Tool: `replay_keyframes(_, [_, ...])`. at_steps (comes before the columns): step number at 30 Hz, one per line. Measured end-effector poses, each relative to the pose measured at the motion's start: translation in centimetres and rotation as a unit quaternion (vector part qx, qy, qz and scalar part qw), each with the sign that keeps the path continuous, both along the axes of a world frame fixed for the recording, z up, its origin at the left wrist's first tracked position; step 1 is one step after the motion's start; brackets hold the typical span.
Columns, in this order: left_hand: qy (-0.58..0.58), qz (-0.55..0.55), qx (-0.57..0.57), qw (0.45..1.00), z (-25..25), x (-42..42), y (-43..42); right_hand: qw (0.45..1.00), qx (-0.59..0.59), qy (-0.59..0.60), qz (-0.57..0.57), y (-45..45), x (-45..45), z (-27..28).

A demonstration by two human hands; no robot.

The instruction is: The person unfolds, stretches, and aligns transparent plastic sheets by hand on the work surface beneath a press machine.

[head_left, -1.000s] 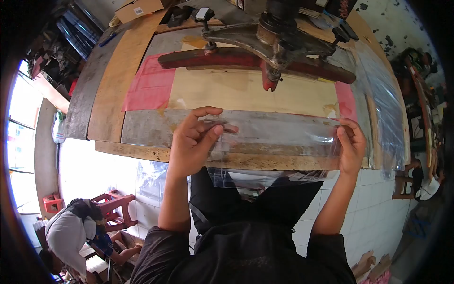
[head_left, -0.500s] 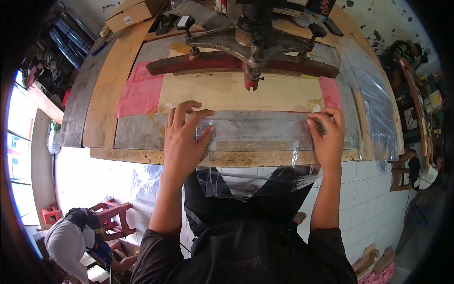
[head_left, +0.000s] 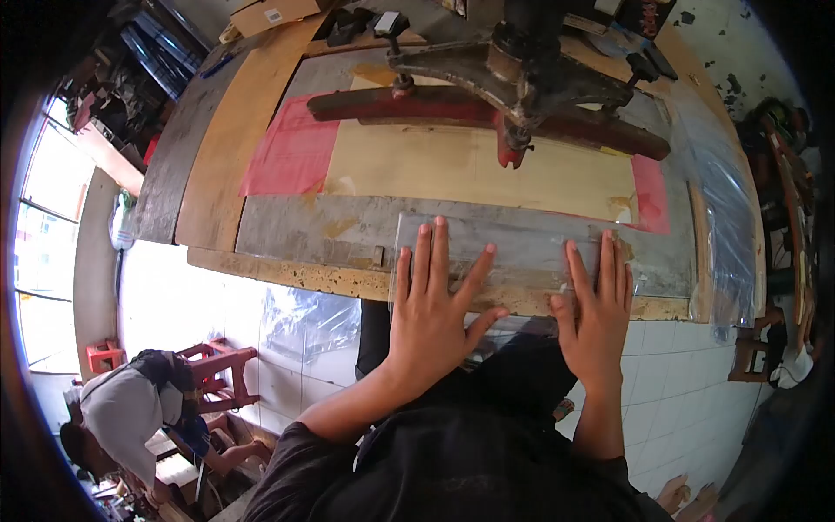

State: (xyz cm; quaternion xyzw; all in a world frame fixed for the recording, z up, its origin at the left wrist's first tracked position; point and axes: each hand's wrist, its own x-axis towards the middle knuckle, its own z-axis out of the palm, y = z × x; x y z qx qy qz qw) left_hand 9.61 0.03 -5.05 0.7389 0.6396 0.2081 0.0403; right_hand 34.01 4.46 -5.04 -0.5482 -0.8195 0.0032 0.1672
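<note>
A clear plastic sheet [head_left: 526,252] lies on the grey work surface near the bench's front edge, and its near part hangs over that edge. My left hand [head_left: 435,304] rests flat on the sheet's left part, fingers spread. On the right part of the sheet lies my right hand [head_left: 597,304], its fingers stretched forward and the thumb apart. Beyond the fingertips runs a pale yellow strip [head_left: 470,174] with pink ends. Above the strip stands a press head [head_left: 513,78] with a long red bar [head_left: 391,106], apart from both hands.
Folded clear plastic [head_left: 731,226] lies along the bench's right side. A cardboard box [head_left: 274,16] sits at the back left. The worn wooden front edge [head_left: 287,270] borders the bench. At lower left, a person [head_left: 139,409] bends beside a red stool [head_left: 226,374].
Both hands have gone from gripping the sheet's sides with curled fingers to lying flat on it. The sheet sits nearer the bench edge, and the camera view has turned slightly.
</note>
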Motion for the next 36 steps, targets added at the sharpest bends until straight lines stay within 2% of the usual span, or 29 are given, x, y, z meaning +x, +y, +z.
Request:
replay_keyframes(6, [-0.014,0.010,0.009,1.000,-0.1,-2.1,-0.4,0.999,-0.006,-0.042,-0.019,0.0,1.1,0.4])
replay_keyframes(13, [-0.053,0.011,0.022,0.998,-0.3,-3.2,-0.2,0.999,0.005,-0.010,-0.030,0.1,1.9,0.0])
replay_keyframes(15, [0.028,0.017,0.067,0.997,0.0,-3.3,-0.4,0.999,0.014,-0.040,-0.019,0.4,2.3,0.1])
replay_keyframes(16, [0.029,0.017,0.072,0.997,0.4,-3.6,-0.4,0.999,0.020,-0.039,-0.019,0.6,2.6,0.4])
replay_keyframes(19, [0.059,-0.005,0.073,0.996,1.3,-5.2,0.2,1.000,0.006,0.000,0.017,1.1,3.8,0.9])
replay_keyframes(21, [0.001,-0.052,0.035,0.998,1.8,-6.7,1.5,0.998,0.005,0.054,0.032,1.6,4.4,0.5])
replay_keyframes(26, [-0.015,-0.053,0.124,0.991,1.6,-7.6,3.4,0.993,0.045,0.101,0.035,1.4,4.7,-0.4])
replay_keyframes(28, [-0.068,-0.048,0.078,0.993,2.3,-7.9,3.5,0.991,0.068,0.109,0.037,1.3,4.8,-0.6])
replay_keyframes(32, [-0.040,-0.054,0.028,0.997,4.6,-8.5,4.1,0.986,0.082,0.141,0.039,1.2,4.7,-0.7])
replay_keyframes(34, [-0.039,-0.028,-0.069,0.997,6.1,-8.5,4.4,0.985,0.092,0.141,0.041,1.2,4.9,-0.8])
replay_keyframes(35, [-0.039,-0.028,-0.068,0.997,5.9,-8.6,4.4,0.984,0.088,0.153,0.036,1.2,5.1,-0.9])
replay_keyframes(36, [-0.137,-0.043,-0.073,0.987,5.7,-8.9,4.4,0.982,0.085,0.166,0.030,1.2,5.2,-1.0])
